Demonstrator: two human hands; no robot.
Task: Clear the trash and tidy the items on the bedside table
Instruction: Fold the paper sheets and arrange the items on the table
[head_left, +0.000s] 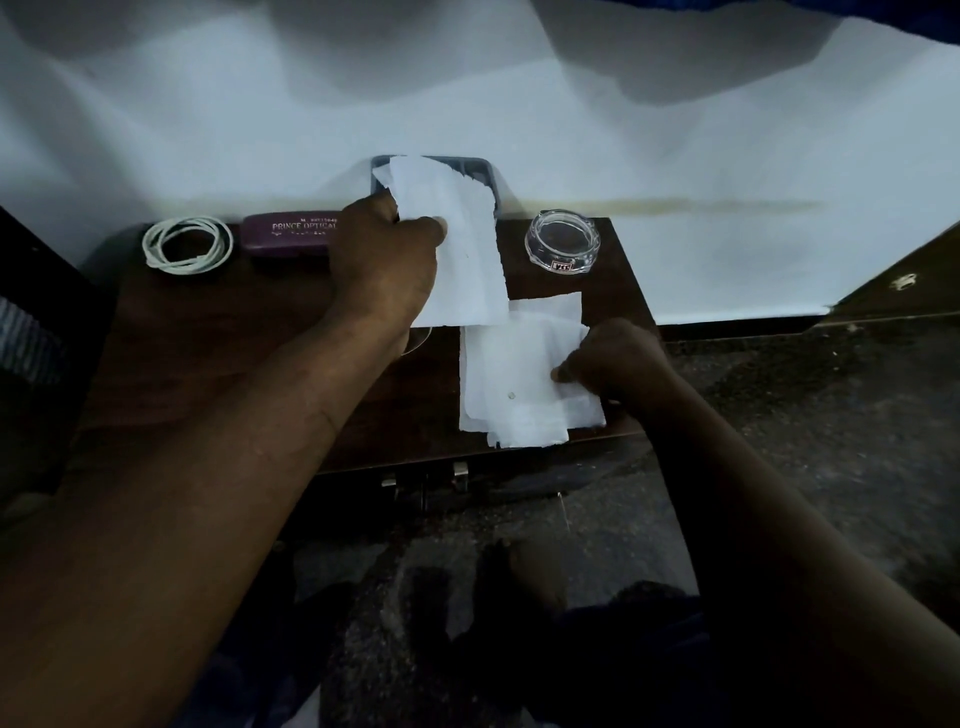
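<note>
While the left hand (384, 260) pinches one torn paper (462, 244) above the dark table (218, 332), the right hand (618, 364) pinches more paper (511, 379) lying flat near a white bed sheet (675, 156).

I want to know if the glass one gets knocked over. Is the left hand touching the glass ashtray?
Apart. The head view shows bare table between the left hand, which holds a paper strip, and the glass ashtray.
</note>
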